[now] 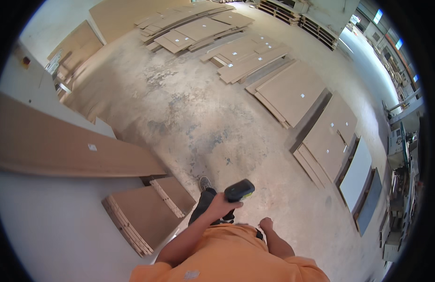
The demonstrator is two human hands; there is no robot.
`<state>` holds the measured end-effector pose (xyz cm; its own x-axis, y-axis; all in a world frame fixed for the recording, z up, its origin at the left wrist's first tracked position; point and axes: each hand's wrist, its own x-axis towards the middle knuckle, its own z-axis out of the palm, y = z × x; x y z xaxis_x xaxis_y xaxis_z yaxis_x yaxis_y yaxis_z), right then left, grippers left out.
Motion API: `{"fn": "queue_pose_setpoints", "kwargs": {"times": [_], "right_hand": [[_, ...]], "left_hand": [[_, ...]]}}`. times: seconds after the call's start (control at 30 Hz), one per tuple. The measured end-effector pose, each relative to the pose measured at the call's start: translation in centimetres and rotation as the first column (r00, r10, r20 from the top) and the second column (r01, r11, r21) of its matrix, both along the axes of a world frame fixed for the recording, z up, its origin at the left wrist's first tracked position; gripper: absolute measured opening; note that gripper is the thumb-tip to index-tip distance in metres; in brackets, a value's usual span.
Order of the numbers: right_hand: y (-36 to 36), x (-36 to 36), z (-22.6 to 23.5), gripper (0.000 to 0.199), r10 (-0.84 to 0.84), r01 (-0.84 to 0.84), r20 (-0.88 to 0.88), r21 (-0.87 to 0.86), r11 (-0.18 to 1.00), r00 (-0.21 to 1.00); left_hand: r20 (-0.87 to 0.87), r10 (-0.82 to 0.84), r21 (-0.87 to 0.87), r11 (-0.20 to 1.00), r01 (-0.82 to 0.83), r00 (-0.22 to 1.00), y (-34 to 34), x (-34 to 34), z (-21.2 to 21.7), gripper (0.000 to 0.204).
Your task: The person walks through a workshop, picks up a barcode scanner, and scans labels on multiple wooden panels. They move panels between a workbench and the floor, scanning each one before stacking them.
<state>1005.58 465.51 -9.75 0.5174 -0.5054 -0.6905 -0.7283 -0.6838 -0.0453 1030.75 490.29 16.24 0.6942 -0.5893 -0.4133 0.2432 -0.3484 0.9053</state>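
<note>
In my left hand (222, 206), held out in front of my body, is a handheld barcode scanner (239, 190), dark with a yellow-green patch on its side. My fingers are wrapped round its handle. Low at my right side hangs my right hand (266, 224), its fingers curled in, with nothing visible in them. To the left of my legs, a stack of brown boards (149, 214) sits low, closest to my left arm. Above it a long brown panel (71, 145) with a small white label lies along a pale surface.
Several low stacks of labelled brown panels (292, 91) run in a curve across the concrete floor (179, 108). At the right lie a white panel (356, 174) and a dark grey panel (369, 202). Wooden pallets (318, 30) stand at the back; materials crowd the far right edge.
</note>
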Motion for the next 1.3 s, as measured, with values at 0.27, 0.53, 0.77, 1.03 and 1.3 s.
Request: {"fn": "queue_pose_setpoints", "kwargs": {"times": [0.27, 0.53, 0.77, 1.03, 1.3], "right_hand": [[-3.8, 22.5, 6.8, 0.023, -0.756, 0.626, 0.209, 0.448, 0.638, 0.62], [-7.2, 46.7, -1.1, 0.021, -0.664, 0.555, 0.045, 0.508, 0.659, 0.747], [-14.8, 75.5, -4.1, 0.031, 0.586, -0.58, -0.081, 0.081, 0.81, 0.806], [-16.4, 119.6, 3.1, 0.028, -0.204, 0.015, 0.536, 0.335, 0.942, 0.819], [-13.2, 136.5, -0.2, 0.028, -0.235, 0.136, 0.437, 0.246, 0.96, 0.868]], "left_hand": [[-0.044, -0.037, -0.089, 0.995, 0.033, 0.998, -3.0, 27.4, 7.0, 0.027], [-0.226, 0.132, -0.01, 0.99, -0.138, 0.965, -5.1, 47.8, 1.5, 0.024], [-0.198, 0.418, 0.196, 0.903, -0.382, 0.887, -3.6, 67.8, 3.4, 0.026], [-0.144, 0.552, 0.244, 0.824, -0.511, 0.821, -2.6, 94.4, 3.8, 0.027], [-0.216, 0.525, 0.321, 0.835, -0.448, 0.823, 2.5, 126.0, -5.0, 0.033]]}}
